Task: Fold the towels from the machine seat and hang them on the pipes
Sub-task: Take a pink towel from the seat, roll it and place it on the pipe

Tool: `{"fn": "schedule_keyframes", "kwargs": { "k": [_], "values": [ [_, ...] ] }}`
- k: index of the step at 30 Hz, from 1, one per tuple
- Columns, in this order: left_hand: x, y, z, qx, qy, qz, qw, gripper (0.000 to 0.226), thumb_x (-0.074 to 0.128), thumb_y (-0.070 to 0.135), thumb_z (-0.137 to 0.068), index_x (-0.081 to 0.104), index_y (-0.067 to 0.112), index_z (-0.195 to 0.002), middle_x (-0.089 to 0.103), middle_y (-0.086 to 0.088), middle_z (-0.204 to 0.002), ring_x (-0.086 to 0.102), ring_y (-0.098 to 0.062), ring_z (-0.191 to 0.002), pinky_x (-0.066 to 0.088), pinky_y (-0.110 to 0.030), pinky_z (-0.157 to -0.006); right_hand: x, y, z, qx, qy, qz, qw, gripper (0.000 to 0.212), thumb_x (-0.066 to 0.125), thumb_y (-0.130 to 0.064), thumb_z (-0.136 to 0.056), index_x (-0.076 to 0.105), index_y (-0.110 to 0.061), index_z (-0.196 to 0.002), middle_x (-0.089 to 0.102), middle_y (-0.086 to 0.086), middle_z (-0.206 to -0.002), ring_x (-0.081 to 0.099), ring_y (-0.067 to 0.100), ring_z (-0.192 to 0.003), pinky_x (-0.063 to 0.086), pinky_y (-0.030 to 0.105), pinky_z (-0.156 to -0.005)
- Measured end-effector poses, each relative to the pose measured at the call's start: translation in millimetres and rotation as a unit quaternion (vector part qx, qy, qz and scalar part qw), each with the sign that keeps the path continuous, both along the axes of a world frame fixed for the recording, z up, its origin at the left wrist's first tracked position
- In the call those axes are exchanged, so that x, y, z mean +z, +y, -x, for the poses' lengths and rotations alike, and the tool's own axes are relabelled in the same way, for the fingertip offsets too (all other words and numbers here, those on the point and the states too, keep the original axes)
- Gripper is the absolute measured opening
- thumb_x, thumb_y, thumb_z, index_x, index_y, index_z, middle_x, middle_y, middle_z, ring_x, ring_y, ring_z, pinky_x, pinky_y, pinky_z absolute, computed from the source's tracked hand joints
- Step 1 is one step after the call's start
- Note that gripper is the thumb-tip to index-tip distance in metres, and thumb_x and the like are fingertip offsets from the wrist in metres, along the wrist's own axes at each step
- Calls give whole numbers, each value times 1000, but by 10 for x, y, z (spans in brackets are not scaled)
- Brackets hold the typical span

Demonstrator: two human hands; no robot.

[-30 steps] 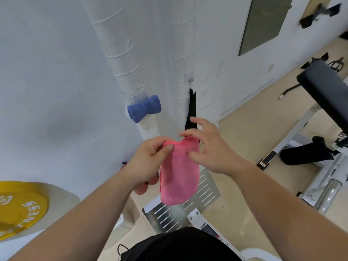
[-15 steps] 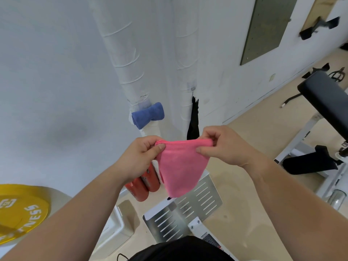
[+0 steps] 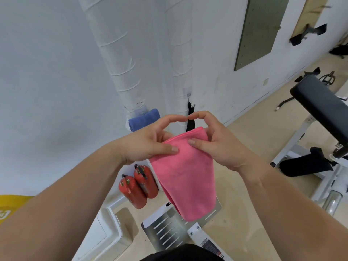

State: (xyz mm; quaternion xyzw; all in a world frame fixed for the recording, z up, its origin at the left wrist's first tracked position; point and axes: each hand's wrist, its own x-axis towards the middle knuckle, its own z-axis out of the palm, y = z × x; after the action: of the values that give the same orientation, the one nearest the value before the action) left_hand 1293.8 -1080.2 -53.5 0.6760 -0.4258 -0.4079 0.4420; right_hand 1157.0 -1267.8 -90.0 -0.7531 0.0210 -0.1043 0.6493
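A folded pink towel [image 3: 185, 178] hangs in front of me, held at its top edge by both hands. My left hand [image 3: 148, 142] pinches its upper left part with the thumb on top. My right hand [image 3: 216, 144] grips its upper right part the same way. Both index fingers curl above the towel and nearly touch. Behind them two white wrapped pipes [image 3: 120, 59] run up the wall. A blue towel [image 3: 144, 119] hangs on the left pipe, partly hidden by my left hand.
Two red fire extinguishers [image 3: 139, 185] stand against the wall below the pipes. A slotted metal footplate [image 3: 169, 228] lies under the towel. A black padded machine seat [image 3: 320, 106] on a white frame is at the right. A yellow weight plate [image 3: 11, 206] shows at the left edge.
The towel has been folded narrower and brought closer to me. My hands moved together, thumbs now pressing on top of the towel, and the view tilted to show the fire extinguishers fully.
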Motion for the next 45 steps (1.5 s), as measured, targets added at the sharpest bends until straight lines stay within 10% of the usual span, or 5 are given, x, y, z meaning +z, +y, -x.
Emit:
{"fn": "schedule_keyframes", "kwargs": {
  "k": [9, 15, 26, 34, 45],
  "values": [
    [-28, -238, -5, 18, -126, -80, 989, 45, 49, -12, -93, 79, 22, -94, 74, 18, -95, 63, -1, -89, 47, -24, -85, -610, -70, 132, -12, -20, -220, 975, 30, 71, -6, -86, 46, -21, -94, 62, 12, -86, 57, 19, -75, 47, 26, -70],
    [-52, -281, -156, 69, -123, -91, 986, 55, 47, -13, -92, 83, 28, -98, 78, 3, -99, 60, -16, -90, 43, -37, -85, -984, 6, 71, 43, 88, -78, 992, 36, 79, 1, -81, 77, -23, -108, 75, -8, -115, 65, 6, -115, 48, 25, -103],
    [-95, 98, -677, 287, -96, -5, 953, 65, 45, -14, -87, 81, 38, -101, 74, -2, -120, 60, -18, -96, 47, -37, -90, -1422, -20, -132, 12, 171, 94, 981, 27, 77, -3, -82, 79, -22, -101, 67, -5, -120, 60, -4, -101, 43, 3, -81],
    [-793, 618, -706, 385, -70, -41, 919, 60, 47, -12, -93, 72, 40, -107, 65, 1, -119, 54, -14, -95, 47, -29, -86, -1486, -199, 41, -95, 192, -189, 958, 31, 60, 10, -91, 80, -14, -91, 60, 11, -128, 67, 23, -100, 59, 28, -74],
    [-1134, 919, -430, 320, -131, -39, 937, 78, 40, -14, -90, 54, 44, -140, 65, 18, -121, 68, 11, -87, 51, -7, -75, -1009, 500, -609, -151, 155, -21, 976, 36, 54, 9, -83, 71, -18, -99, 63, 9, -91, 60, 16, -69, 59, 36, -60]
  ]
}}
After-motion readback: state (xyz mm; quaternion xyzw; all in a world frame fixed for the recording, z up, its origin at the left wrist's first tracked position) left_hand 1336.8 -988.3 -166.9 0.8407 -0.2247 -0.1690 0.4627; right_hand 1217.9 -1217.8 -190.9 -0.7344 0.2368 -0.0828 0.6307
